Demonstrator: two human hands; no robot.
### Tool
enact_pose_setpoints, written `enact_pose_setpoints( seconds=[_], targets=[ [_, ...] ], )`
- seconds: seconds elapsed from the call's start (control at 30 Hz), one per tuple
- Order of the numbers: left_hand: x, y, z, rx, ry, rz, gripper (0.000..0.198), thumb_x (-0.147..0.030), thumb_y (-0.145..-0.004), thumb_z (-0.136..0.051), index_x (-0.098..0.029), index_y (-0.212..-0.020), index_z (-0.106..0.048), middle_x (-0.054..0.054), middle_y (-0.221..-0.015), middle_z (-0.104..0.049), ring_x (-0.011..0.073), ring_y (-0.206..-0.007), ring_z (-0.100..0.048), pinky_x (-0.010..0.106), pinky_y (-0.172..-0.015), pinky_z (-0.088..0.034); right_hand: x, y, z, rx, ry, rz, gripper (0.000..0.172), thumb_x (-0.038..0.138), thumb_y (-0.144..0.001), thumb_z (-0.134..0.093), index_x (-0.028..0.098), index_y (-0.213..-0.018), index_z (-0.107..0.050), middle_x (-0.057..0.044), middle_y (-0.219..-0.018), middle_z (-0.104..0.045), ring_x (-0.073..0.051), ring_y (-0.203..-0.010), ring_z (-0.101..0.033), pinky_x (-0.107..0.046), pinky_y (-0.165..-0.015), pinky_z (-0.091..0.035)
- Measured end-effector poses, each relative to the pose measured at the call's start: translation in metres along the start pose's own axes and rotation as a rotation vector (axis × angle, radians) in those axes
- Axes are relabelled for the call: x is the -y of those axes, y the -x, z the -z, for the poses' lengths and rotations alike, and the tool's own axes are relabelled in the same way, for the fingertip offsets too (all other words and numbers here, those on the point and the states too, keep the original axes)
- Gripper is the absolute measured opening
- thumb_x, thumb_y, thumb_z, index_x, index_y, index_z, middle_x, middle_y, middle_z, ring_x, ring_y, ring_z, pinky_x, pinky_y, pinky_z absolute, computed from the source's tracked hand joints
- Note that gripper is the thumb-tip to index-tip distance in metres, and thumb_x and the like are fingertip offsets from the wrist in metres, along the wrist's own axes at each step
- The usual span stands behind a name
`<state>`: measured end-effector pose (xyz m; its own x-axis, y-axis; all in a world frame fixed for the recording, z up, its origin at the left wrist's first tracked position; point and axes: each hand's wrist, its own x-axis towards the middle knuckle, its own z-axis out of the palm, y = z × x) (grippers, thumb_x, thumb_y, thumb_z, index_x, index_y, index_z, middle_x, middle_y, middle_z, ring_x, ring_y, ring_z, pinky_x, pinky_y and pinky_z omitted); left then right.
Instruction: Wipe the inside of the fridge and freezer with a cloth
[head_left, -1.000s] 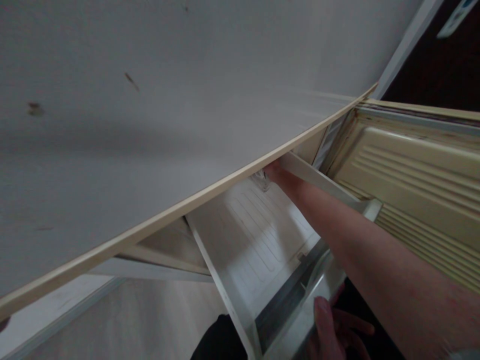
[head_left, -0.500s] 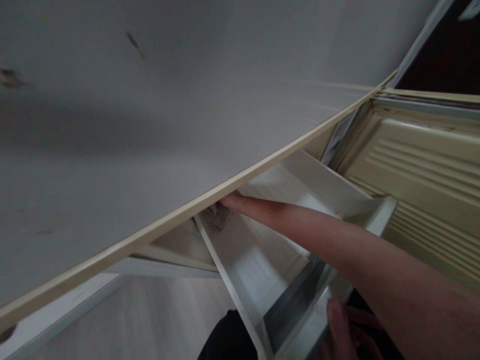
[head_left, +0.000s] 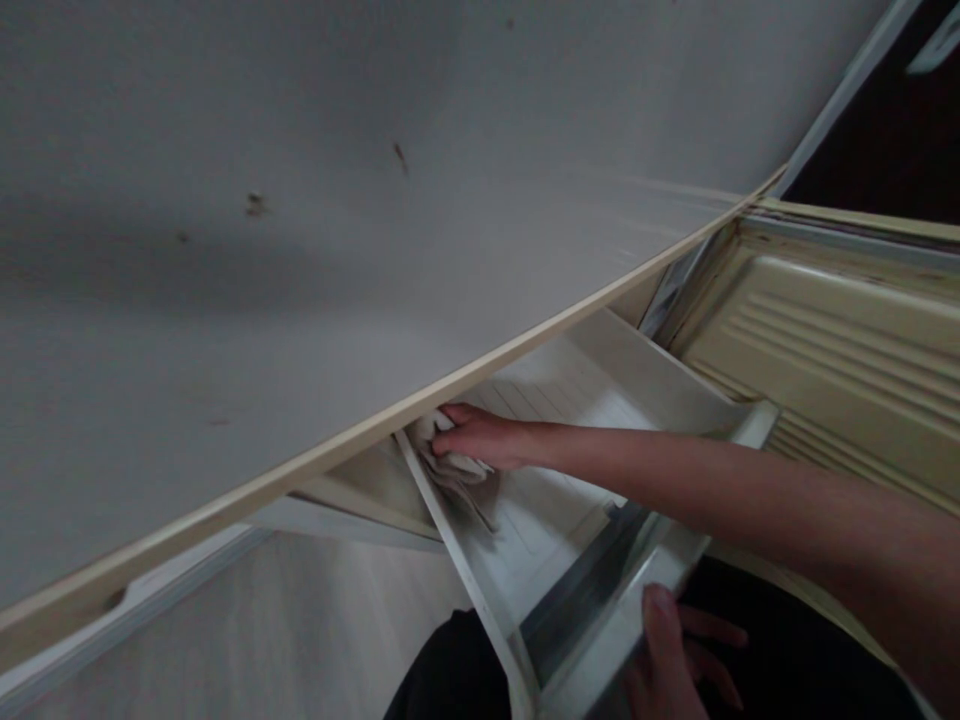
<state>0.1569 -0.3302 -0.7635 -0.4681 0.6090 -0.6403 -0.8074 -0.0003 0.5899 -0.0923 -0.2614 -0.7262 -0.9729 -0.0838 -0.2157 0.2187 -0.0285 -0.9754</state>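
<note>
A pale drawer (head_left: 559, 490) stands pulled out from under a wide panel. My right hand (head_left: 487, 437) reaches into its rear left corner, fingers closed around a bunched greyish-beige cloth (head_left: 457, 478). Part of this cloth hangs loose onto the drawer floor beside the left wall. At the drawer's front, my left hand (head_left: 675, 655) rests with its thumb against the rim. Its other fingers are bent on the outer side, partly in shadow. A dark grey strip (head_left: 577, 575) lies inside the drawer, just behind the front wall.
The broad grey-white panel (head_left: 337, 250) with brown marks and a light wooden edge (head_left: 450, 393) overhangs the drawer's back. On the right is a ribbed yellowish panel (head_left: 862, 330). Wood-look floor (head_left: 300, 620) shows lower left. My dark-clothed knee (head_left: 457, 670) is below the drawer.
My right hand and the cloth have come out from beneath the wooden edge, toward me, so more of both shows. My left hand stays at the drawer front. The view has shifted slightly.
</note>
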Motion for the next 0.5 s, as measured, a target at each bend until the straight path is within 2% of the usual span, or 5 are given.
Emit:
enact_pose_setpoints(
  seconds=[0.17, 0.27, 0.37, 0.43, 0.5],
  targets=[
    [0.005, -0.005, -0.001, 0.016, 0.029, -0.044, 0.101, -0.101, -0.07, -0.041, -0.009, -0.091, -0.076, 0.019, -0.083, -0.075, 0.0165, -0.059, -0.053, 0.029, -0.053, -0.035, -0.02, 0.075, 0.003, 0.466, 0.385, -0.327, 0.025, 0.012, -0.064, -0.07, 0.017, -0.088, -0.065, 0.004, -0.076, -0.064, -0.012, -0.065, -0.06, -0.018, -0.054, -0.045],
    [0.005, -0.006, -0.002, -0.005, 0.053, -0.05, 0.098, -0.101, -0.069, -0.044, -0.009, -0.088, -0.075, 0.019, -0.081, -0.075, 0.0174, -0.063, -0.057, 0.027, -0.051, -0.035, -0.021, 0.088, 0.003, 0.694, 0.578, -0.375, 0.017, 0.017, -0.065, -0.074, 0.017, -0.08, -0.066, 0.004, -0.072, -0.064, -0.013, -0.065, -0.06, -0.02, -0.055, -0.044],
    [0.004, -0.004, -0.003, -0.03, 0.06, -0.052, 0.099, -0.102, -0.064, -0.047, -0.011, -0.089, -0.075, 0.017, -0.08, -0.075, 0.0171, -0.061, -0.057, 0.027, -0.051, -0.036, -0.007, 0.065, 0.009, 0.272, 0.834, -0.217, 0.005, 0.016, -0.072, -0.068, 0.016, -0.076, -0.065, -0.002, -0.078, -0.066, -0.018, -0.075, -0.064, -0.025, -0.065, -0.048],
    [0.003, -0.003, -0.003, -0.032, 0.049, -0.044, 0.096, -0.102, -0.063, -0.048, -0.012, -0.084, -0.074, 0.016, -0.08, -0.075, 0.0156, -0.058, -0.055, 0.028, -0.053, -0.037, 0.001, 0.037, 0.014, -0.174, 0.879, -0.048, 0.015, 0.012, -0.078, -0.062, 0.014, -0.092, -0.067, -0.01, -0.1, -0.071, -0.023, -0.094, -0.066, -0.03, -0.081, -0.052],
    [0.003, -0.003, -0.005, -0.042, 0.054, -0.041, 0.096, -0.103, -0.063, -0.049, -0.012, -0.085, -0.074, 0.015, -0.078, -0.075, 0.0145, -0.055, -0.053, 0.028, -0.052, -0.037, 0.004, 0.006, 0.016, -0.393, 0.836, 0.152, 0.03, 0.011, -0.083, -0.061, 0.011, -0.112, -0.066, -0.016, -0.124, -0.067, -0.027, -0.113, -0.063, -0.035, -0.098, -0.05]
  ],
)
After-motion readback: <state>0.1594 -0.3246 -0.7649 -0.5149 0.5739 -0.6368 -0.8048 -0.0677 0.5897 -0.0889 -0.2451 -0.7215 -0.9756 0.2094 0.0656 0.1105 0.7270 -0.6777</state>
